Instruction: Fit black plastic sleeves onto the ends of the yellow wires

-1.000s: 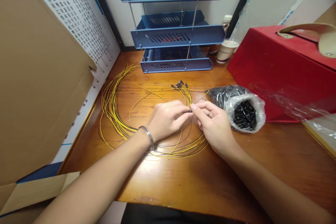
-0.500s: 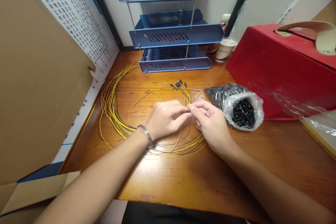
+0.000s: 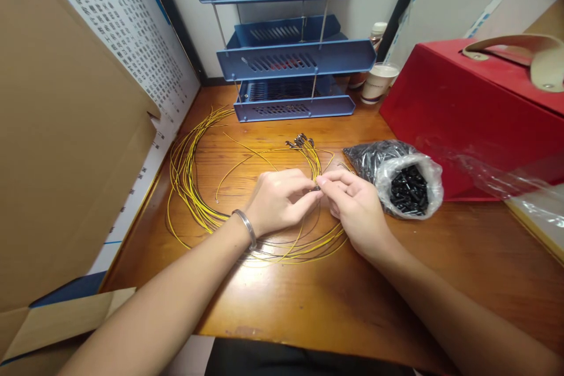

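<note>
A loop of thin yellow wires [image 3: 189, 188] lies coiled on the wooden desk [image 3: 335, 299], their metal-tipped ends [image 3: 300, 141] bunched near the middle. My left hand [image 3: 279, 200], with a metal bracelet at the wrist, and my right hand [image 3: 356, 205] meet fingertip to fingertip over the coil. Both pinch a small dark part on one wire's end between thumb and forefinger. A clear plastic bag of small black parts [image 3: 408, 188] lies open just right of my right hand.
A blue three-tier letter tray [image 3: 293, 61] stands at the back of the desk. A paper cup [image 3: 378, 83] and a bottle sit behind a red box [image 3: 476, 111] on the right. Brown cardboard [image 3: 66, 147] and a printed sheet wall off the left side.
The view shifted slightly; both hands stay pinched together at the same spot, with only small finger movement.
</note>
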Demonstrator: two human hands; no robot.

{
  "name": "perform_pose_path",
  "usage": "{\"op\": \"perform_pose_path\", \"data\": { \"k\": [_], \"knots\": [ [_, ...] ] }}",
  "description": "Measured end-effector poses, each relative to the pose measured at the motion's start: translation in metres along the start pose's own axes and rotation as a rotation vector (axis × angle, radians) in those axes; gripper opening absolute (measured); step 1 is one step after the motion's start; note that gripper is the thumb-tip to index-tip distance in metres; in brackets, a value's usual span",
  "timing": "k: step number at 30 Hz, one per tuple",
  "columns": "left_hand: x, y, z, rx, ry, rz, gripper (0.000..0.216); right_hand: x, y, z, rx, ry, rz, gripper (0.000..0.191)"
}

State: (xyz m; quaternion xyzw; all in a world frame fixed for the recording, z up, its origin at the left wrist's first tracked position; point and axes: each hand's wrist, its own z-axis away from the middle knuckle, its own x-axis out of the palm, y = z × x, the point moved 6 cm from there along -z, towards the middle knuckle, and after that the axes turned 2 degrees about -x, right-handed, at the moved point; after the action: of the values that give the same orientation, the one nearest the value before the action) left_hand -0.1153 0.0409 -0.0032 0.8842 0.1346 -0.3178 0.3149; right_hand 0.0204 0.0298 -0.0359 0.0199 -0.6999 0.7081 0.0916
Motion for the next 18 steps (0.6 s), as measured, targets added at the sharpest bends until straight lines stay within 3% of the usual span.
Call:
{"op": "perform_pose_path", "data": {
  "k": [5, 13, 18],
  "knots": [
    [0.002, 0.002, 0.001, 0.017, -0.023, -0.011, 0.023, -0.009, 0.000, -0.002, -0.024, 0.093, -0.072, 0.030],
    [0.000, 0.001, 0.002, 0.025, -0.015, 0.006, 0.019, 0.002, 0.003, 0.003, 0.032, -0.021, -0.052, 0.031],
    [0.001, 0.003, 0.001, 0.043, -0.023, -0.010, 0.021, -0.002, 0.004, 0.001, 0.030, 0.022, -0.101, 0.032]
  ]
}}
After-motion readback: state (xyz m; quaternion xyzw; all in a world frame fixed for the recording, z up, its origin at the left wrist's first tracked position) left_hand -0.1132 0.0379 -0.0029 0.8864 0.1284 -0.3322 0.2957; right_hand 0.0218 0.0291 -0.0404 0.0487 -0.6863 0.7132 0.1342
